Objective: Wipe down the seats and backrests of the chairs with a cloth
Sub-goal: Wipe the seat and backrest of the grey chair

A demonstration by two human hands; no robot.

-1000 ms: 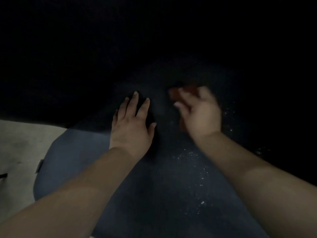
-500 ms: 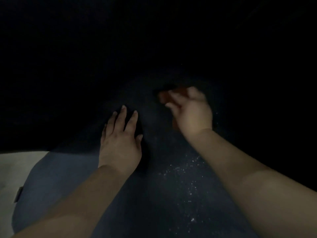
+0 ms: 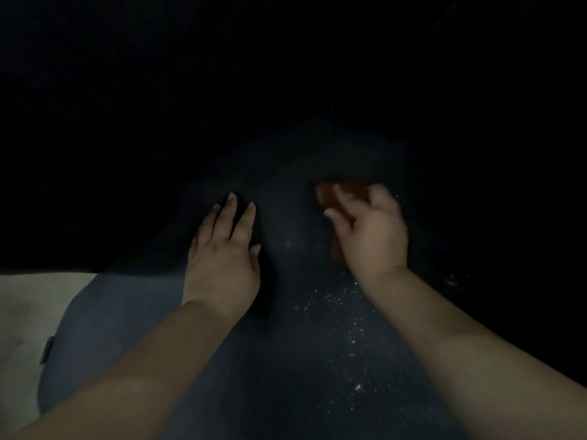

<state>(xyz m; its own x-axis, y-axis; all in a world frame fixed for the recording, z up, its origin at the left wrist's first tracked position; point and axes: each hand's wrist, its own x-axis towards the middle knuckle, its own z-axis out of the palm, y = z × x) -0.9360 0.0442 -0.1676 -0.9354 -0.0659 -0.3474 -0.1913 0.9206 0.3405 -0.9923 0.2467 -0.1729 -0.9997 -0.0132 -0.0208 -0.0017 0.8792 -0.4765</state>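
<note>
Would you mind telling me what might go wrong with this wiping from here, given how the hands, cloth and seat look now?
1. White specks lie on the dark blue chair seat nearer the body than the reddish-brown cloth under the right hand; they may be missed.
2. The far seat is nearly black, so dirt there could go unseen.
3. The left hand presses flat on the seat and may cover an unwiped patch.

Head view — looks down, close over chair seat (image 3: 133,312).

Reddish-brown cloth (image 3: 344,193), dark blue chair seat (image 3: 133,312) flecked with white specks (right side), pale floor (image 3: 28,309)
</note>
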